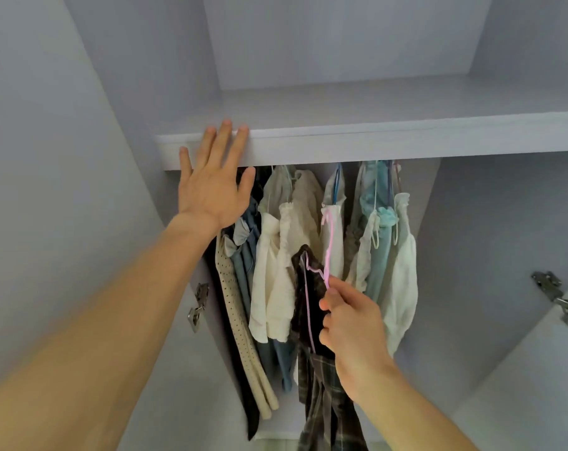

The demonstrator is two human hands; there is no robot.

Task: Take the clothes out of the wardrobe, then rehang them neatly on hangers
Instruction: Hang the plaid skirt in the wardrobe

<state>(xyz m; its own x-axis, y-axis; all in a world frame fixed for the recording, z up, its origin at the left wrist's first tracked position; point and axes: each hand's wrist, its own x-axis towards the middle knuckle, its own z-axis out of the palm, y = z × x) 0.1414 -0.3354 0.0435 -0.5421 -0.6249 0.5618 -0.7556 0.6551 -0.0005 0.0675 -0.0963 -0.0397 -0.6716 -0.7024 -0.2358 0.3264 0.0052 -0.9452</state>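
My right hand (349,323) pinches a pink hanger (328,252) that carries a dark plaid garment (321,405), held out in front of the hanging clothes. Its hook points up toward the rail, which the shelf hides. My left hand (212,177) has straight fingers pressed flat against the front edge of the wardrobe shelf (374,143). Under the shelf hang several garments: a beige dotted piece (240,323), blue-grey pieces (245,249), cream tops (276,271), and pale teal and white pieces (387,252).
The wardrobe side walls (120,222) close in on the left and right. Metal door hinges sit at the left (199,302) and at the right (559,296). An open door panel (536,385) stands at the lower right. Above the shelf is a bare compartment.
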